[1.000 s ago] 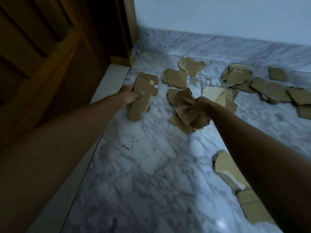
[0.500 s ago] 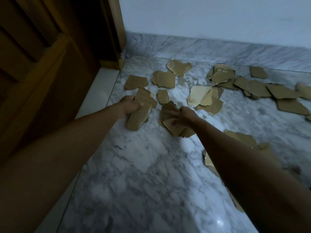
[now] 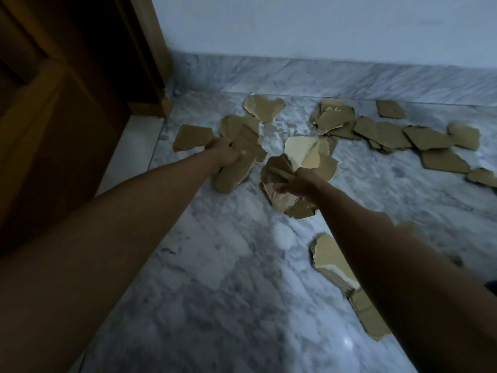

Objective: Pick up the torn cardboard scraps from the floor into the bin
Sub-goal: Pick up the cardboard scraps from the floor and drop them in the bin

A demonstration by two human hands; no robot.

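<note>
Torn brown cardboard scraps lie scattered over the marble floor (image 3: 228, 265). My left hand (image 3: 224, 154) grips a bunch of scraps (image 3: 239, 162) just above the floor, near the door. My right hand (image 3: 298, 184) grips a second bunch of scraps (image 3: 279, 184) a little to the right of it. Loose scraps on the floor include one beside my left hand (image 3: 192, 137), a pale one (image 3: 306, 152) behind my right hand, a row along the wall (image 3: 384, 133) and one under my right forearm (image 3: 330, 262). No bin is in view.
A wooden door (image 3: 53, 130) and its frame (image 3: 150, 63) stand on the left, with a pale threshold strip (image 3: 129, 157) at the foot. A marble skirting (image 3: 322, 76) and a white wall (image 3: 322, 25) close the far side.
Both hands still hold their bunches. The left hand has moved up toward the scraps by the door, and the right bunch has lifted slightly. The view has shifted a little.
</note>
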